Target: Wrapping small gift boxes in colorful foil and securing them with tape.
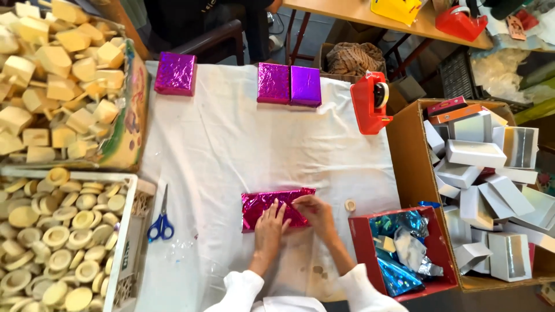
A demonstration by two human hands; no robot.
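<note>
Head view: left hand (269, 222) lies flat on a half-wrapped pink foil parcel (272, 207) while right hand (315, 212) pinches its loose flap; taping that fold likely follows.

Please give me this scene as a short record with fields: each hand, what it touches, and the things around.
left hand: flat on the pink foil parcel
right hand: pressing the parcel's right part
surface: white cloth
wrapped boxes: three foil ones at the far edge
scissors: blue handles, left of the parcel
tape dispenser: red, far right
right side: carton of white boxes
</note>
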